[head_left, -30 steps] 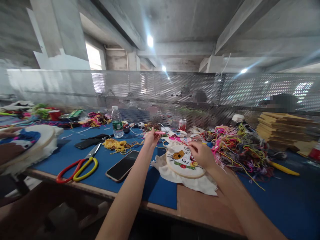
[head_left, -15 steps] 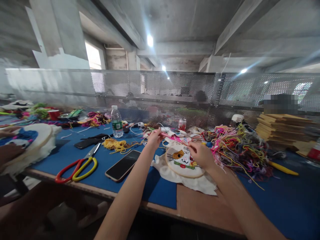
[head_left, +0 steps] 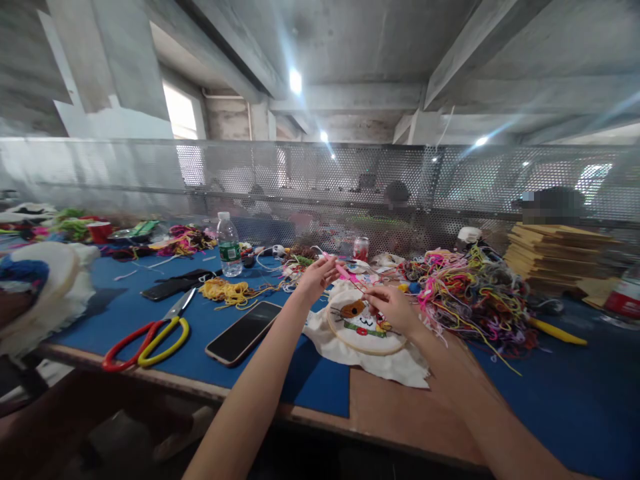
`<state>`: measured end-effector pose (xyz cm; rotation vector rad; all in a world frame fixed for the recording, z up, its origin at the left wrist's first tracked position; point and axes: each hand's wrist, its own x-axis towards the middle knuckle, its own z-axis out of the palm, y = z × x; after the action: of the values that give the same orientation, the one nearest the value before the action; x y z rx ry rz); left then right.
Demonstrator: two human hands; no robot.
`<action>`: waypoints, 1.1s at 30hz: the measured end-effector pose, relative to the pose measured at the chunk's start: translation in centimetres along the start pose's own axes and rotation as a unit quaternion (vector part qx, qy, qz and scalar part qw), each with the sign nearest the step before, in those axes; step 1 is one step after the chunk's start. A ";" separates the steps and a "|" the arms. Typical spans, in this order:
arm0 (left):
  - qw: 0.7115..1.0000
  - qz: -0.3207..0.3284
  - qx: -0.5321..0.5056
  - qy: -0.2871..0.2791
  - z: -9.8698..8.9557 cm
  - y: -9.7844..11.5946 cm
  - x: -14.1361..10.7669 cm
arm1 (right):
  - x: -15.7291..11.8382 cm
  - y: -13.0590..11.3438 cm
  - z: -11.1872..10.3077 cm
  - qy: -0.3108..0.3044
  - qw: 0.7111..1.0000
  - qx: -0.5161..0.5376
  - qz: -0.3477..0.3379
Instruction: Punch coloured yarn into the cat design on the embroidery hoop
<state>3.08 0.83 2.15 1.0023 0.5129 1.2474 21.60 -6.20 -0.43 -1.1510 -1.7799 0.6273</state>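
"Where was the left hand (head_left: 319,277)?" asked the first.

"Above the far side of the embroidery hoop (head_left: 367,351), its grip closed on a slim pink tool (head_left: 343,269)," the other answered.

"And the right hand (head_left: 393,305)?"

"It was over the hoop's upper right part, and its grip was closed in a pinch at the thin end of the tool. Whether thread lay between those fingertips was too small to tell."

"How did the hoop lie?"

"It rested on the desk (head_left: 380,413), a cat's face stitched in it, with white cloth (head_left: 390,371) spreading around its near side. The right fingers hid part of the stitching."

"What was to the left?"

"A dark phone (head_left: 243,333) lay on the blue mat (head_left: 320,383), and beyond it a heap of yellow yarn (head_left: 227,291). Scissors (head_left: 169,322) with one red and one yellow handle lay open farther left. A plastic bottle (head_left: 229,252) stood just behind the yarn."

"And to the right?"

"A tangled pile of coloured thread (head_left: 475,300), with a stack of brown sheets (head_left: 550,260) behind it. A can (head_left: 361,249) stood beyond the hoop."
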 end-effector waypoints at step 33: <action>0.997 -0.020 0.040 -0.066 0.5 -0.9 -0.3 | -0.5 -2.0 -0.2 0.030 0.996 0.067 0.053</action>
<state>3.87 0.34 1.63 1.1287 0.4811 1.1243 20.97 -7.52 1.06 -1.1657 -1.6102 0.7550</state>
